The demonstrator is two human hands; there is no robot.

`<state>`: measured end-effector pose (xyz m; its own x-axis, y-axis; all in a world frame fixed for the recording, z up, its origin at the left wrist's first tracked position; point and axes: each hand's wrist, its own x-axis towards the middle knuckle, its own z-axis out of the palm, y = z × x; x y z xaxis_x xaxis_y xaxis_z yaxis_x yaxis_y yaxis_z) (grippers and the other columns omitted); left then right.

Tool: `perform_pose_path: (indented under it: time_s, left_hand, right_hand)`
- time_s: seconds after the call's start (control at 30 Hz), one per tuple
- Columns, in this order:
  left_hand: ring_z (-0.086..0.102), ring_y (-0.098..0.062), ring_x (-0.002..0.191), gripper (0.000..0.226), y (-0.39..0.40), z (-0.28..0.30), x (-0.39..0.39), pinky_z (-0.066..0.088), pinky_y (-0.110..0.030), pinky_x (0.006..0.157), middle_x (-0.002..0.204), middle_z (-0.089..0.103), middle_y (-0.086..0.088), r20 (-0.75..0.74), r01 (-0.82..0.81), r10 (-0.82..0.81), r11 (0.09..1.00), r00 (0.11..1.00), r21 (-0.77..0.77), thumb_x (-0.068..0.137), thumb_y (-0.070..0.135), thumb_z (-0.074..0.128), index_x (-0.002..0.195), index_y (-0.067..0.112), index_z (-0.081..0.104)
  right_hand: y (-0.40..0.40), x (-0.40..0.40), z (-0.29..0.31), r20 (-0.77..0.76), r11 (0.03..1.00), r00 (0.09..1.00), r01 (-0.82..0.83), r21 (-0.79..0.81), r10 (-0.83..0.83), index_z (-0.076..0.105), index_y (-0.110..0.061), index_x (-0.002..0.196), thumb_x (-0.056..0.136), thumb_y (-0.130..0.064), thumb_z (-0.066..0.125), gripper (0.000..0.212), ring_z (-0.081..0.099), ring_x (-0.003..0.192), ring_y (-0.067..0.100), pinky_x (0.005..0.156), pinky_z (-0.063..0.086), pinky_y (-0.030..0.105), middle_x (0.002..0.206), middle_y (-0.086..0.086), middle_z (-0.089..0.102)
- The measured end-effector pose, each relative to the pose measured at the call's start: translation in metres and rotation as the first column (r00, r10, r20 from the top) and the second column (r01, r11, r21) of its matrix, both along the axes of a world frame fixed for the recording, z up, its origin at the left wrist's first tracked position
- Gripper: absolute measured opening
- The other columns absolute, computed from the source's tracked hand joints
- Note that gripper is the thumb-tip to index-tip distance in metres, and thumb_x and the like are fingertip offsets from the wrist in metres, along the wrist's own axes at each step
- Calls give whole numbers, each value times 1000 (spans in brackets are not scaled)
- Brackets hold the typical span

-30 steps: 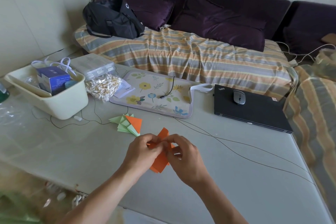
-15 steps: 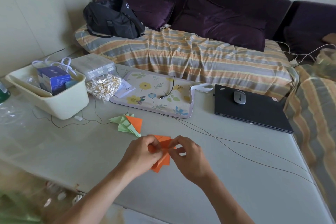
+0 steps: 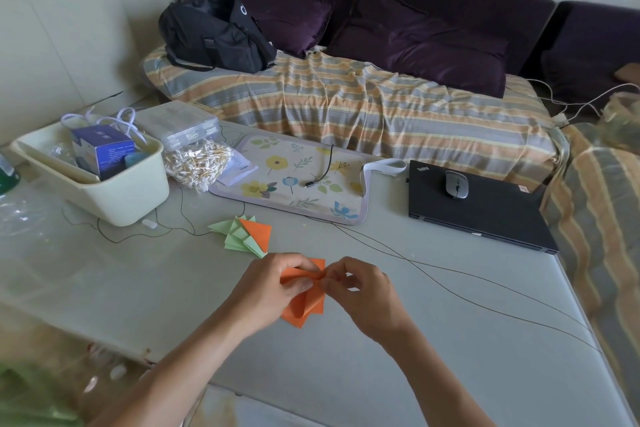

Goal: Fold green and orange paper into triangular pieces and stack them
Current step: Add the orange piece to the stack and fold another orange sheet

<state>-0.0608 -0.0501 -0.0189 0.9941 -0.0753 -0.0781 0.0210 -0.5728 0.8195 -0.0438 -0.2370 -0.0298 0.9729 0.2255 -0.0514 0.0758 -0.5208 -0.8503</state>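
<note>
Hands (image 3: 311, 291) meet mid-table, fingertips pinching orange paper (image 3: 304, 308).

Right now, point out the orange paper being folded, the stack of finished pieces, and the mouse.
orange paper (image 3: 306, 308), head view, lower flap below the fingers
stack of finished pieces (image 3: 258, 230), head view, top orange triangle
mouse (image 3: 456, 184), head view, its top

Two hands (image 3: 273, 288) (image 3: 367, 298), one orange paper (image 3: 304, 308), one folded-piece stack (image 3: 246, 234), one laptop (image 3: 485, 215), one mouse (image 3: 456, 184), one bin (image 3: 114, 191)
</note>
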Motion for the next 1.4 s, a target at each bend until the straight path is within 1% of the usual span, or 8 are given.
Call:
perform_pose_path:
  time_s: [0.13,0.2,0.43,0.53,0.83,1.03,1.17,1.4]
  left_hand:
    - [67,4,84,22,-1,1,0,44,-9,71,92,75,20,40,-24,25,999,999,-34,90,11,72,99,31,77]
    - [66,9,86,22,-2,0,1,42,-6,72,95,75,22,57,-33,36,998,998,-46,90,12,73,101,30,78]
    - [69,3,80,17,-4,0,-1,49,-12,72,82,76,20,91,-63,66,997,994,-33,89,16,75,87,32,81]
    - [70,-1,78,14,-5,1,-2,52,-20,74,78,75,19,106,-89,91,996,990,-25,87,18,76,84,31,81]
    - [70,-3,73,14,-6,2,-3,53,-24,70,72,74,17,112,-83,81,997,990,7,85,15,75,78,26,81]
    - [71,1,81,15,-4,-2,-1,51,-17,75,81,76,18,105,-99,106,992,989,-75,86,15,76,86,30,79]
    - [70,2,81,18,-7,3,-4,50,-15,73,80,74,22,187,-59,61,998,980,-16,87,12,73,84,28,78]
    - [69,1,75,20,-8,6,-6,48,-13,67,76,74,22,183,-61,59,998,981,4,87,14,72,82,31,81]
  right_hand:
    - [0,1,2,5,998,998,55,10,-55,66,-21,76,89,-21,72,14,64,71,8,66,47,16,74,-8,70]
    - [1,0,4,10,997,997,71,19,-71,66,-20,75,88,-21,72,14,64,68,9,65,48,19,73,-5,70]
    - [4,-2,5,-2,998,998,64,13,-64,66,-20,76,89,-19,70,14,68,68,10,71,55,32,69,-6,72]
    - [5,-2,5,10,998,998,63,10,-63,65,-21,75,88,-19,70,14,68,69,13,70,55,33,69,-4,71]
    - [7,-5,8,47,999,998,35,14,-35,63,-19,75,86,-15,68,13,67,65,19,67,53,31,67,0,70]
    - [7,-3,10,17,996,998,55,70,-56,64,-18,77,87,-14,71,12,67,62,14,64,53,29,67,1,71]
    - [7,-3,9,-2,995,997,75,65,-75,65,-16,77,88,-15,69,11,66,61,12,64,53,30,66,1,71]
    - [7,-5,9,-8,994,995,96,55,-96,66,-16,77,88,-16,69,12,66,62,11,65,54,30,66,0,71]
